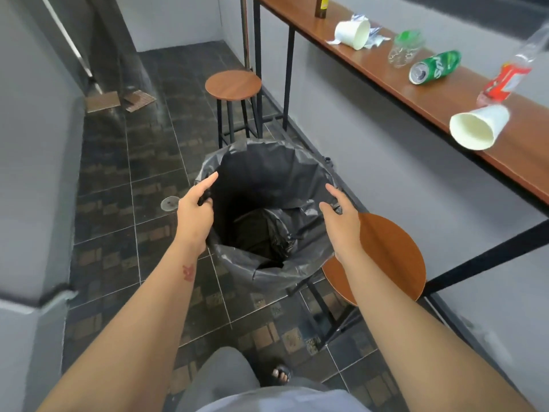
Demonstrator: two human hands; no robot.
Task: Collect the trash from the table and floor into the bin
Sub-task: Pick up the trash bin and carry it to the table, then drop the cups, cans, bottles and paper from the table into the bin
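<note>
A bin with a black liner (267, 162) stands on the tiled floor in front of me, and only crumpled liner shows inside it. My left hand (194, 209) pinches the liner's left rim with its index finger stretched out. My right hand (341, 217) holds the right rim between thumb and fingers. On the wooden table (395, 84) at the right lie two white paper cups (353, 34) (478, 129), crumpled wrappers (375, 38), a crushed clear bottle (404, 50), a green can (435, 66) and a red-labelled clear bottle (511, 75).
A brown bottle (322, 7) stands at the table's far end. One round stool (233, 84) is behind the bin; another (392, 254) touches its right side. Cardboard scraps (118, 101) lie on the far floor, with a small round grey object (170, 203) left of the bin. A grey wall runs along the left.
</note>
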